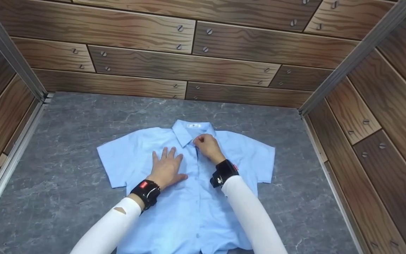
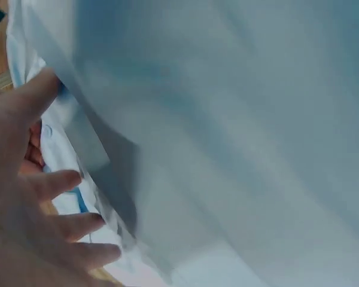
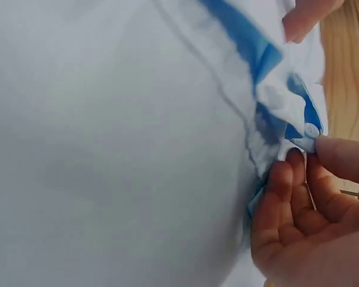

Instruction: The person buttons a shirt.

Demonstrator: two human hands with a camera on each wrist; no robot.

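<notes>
A light blue short-sleeved button-up shirt (image 1: 174,215) lies front side up with its sleeves spread. My left hand (image 1: 166,167) rests on the chest to the left of the placket, fingers straight and spread. At the neck, my right hand (image 1: 210,146) pinches the shirt's edge just below the collar (image 1: 182,133). The right wrist view shows the thumb and fingertips on a folded corner of cloth, right beside a small white button (image 3: 312,130). Cloth fills most of the left wrist view, with the left fingers (image 2: 66,182) along its edge.
The shirt lies on a grey marbled surface (image 1: 65,158). Wood-patterned panels (image 1: 146,60) rise at the back and on both sides, joined by metal corner posts (image 1: 351,60). A small white label (image 1: 194,125) sits inside the collar.
</notes>
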